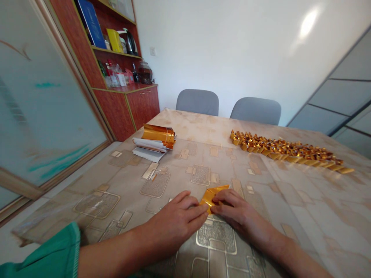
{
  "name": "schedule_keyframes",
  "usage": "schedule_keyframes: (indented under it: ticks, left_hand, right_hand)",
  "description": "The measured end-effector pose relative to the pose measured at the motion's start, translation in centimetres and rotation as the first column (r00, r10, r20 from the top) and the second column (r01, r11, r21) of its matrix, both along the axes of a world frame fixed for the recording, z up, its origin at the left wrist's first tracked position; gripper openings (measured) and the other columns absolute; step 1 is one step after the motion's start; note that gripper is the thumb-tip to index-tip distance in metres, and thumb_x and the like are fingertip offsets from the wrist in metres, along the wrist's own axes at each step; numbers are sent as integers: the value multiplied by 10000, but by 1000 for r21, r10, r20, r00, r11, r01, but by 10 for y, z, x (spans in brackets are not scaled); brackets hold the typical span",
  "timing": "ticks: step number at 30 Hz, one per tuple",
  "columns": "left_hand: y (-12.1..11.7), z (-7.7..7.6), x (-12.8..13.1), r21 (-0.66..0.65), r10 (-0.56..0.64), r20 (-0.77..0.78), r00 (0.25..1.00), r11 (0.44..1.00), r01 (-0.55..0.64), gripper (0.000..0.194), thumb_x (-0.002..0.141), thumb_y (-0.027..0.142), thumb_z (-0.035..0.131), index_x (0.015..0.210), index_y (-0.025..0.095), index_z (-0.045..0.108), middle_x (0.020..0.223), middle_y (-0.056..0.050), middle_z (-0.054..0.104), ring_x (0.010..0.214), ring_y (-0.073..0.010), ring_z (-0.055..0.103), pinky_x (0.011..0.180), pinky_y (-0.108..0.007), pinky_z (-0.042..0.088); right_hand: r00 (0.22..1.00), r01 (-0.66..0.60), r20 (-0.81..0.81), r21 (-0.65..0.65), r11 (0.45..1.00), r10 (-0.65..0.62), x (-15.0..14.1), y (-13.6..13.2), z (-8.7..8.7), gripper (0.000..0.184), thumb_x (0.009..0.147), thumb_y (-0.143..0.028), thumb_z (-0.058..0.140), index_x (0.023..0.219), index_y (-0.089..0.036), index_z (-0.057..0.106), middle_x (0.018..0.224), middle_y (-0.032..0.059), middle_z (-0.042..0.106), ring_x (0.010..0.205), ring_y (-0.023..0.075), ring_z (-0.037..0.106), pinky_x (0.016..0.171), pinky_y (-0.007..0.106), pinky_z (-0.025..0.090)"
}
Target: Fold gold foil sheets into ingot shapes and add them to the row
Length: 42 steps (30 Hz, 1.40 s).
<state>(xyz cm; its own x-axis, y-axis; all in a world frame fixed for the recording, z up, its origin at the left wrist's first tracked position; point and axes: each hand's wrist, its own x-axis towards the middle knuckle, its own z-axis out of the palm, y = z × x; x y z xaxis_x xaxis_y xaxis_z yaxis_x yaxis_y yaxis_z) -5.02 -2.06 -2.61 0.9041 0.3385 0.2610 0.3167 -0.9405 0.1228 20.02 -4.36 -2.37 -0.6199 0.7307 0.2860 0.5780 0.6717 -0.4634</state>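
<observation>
A small sheet of gold foil paper (209,196), folded to a slanted shape with a pointed upper right corner, lies on the table in front of me. My left hand (182,216) has its fingertips closed on the paper's left and lower edge. From the other side, my right hand (239,210) grips the paper's right part with bent fingers, its thumb side partly hidden. Beyond my left hand sits a stack of curled gold and white paper sheets (158,134). Several rows of folded gold paper pieces (286,148) stand at the right back.
A patterned clear cover lies over the table (174,173). Two grey chairs (197,101) stand at the far side by the wall. On the left are a wooden cabinet (142,101) with bottles and a kettle, and a frosted sliding door (49,100). A tiny paper scrap (153,177) lies nearby.
</observation>
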Motion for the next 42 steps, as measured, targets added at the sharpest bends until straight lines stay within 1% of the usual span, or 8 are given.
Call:
schedule_keyframes:
  ticks: [5,18,23,26,29,34,37,42]
  left_hand:
    - [-2,4,1,-59,16,-48,999,998,-19,392,1000,189,442,1391,192,464,1322,-85,617,1112,-246,536,1033,-430,364]
    - [-9,1,-17,-114,42,-33,999,992,-46,452,939,114,463,1385,185,484,1419,-83,561,1261,-274,502,1098,-517,304]
    - [-5,9,-9,-164,98,36,995,982,-91,245,980,198,494,1174,242,638,1183,-14,704,1063,-206,598,1057,-423,346]
    - [6,10,12,-150,139,53,989,980,-129,140,954,270,576,876,205,672,882,-6,709,837,-184,602,923,-377,420]
    - [16,3,31,-60,182,64,981,982,-178,81,918,248,623,876,184,649,849,-18,678,799,-197,584,782,-343,447]
    - [23,-6,43,-16,249,54,967,969,-248,93,905,155,572,820,174,605,839,-31,642,788,-207,562,717,-332,453]
    - [21,-6,44,-54,326,58,944,945,-323,66,873,134,573,915,175,604,944,-57,642,880,-235,562,763,-362,473]
    - [20,-6,46,-114,405,104,908,912,-394,499,831,100,580,1315,133,462,1258,-119,587,1089,-271,532,948,-435,457]
  right_hand:
    - [995,-81,44,-95,992,86,10,-5,10,349,976,-171,485,1308,-247,557,1262,92,583,1215,210,515,1043,387,457]
    - [989,-147,-2,-124,981,147,19,1,9,293,975,-210,510,1220,-239,669,1273,104,584,1259,215,505,1086,395,408]
    - [987,-157,-41,-157,975,153,15,6,18,248,997,-265,490,1109,-206,704,1172,96,643,1105,205,581,994,364,456]
    - [996,-80,-59,-188,979,70,8,17,18,208,1009,-249,478,1038,-216,682,1001,40,696,921,170,616,853,312,483]
    - [990,87,-96,-192,977,-107,0,31,5,127,968,-164,534,948,-210,651,868,5,681,775,147,603,730,270,466]
    - [959,276,-65,-3,961,-275,-8,46,-15,140,879,-69,586,871,-193,650,915,41,626,895,204,538,793,330,400]
    - [938,339,-61,-30,940,-341,-7,49,-15,139,818,-51,621,809,-189,629,874,34,620,866,209,523,779,339,364]
    - [941,312,-107,-87,946,-320,-7,47,-6,173,800,-30,598,743,-192,572,762,-5,599,789,178,535,739,304,366]
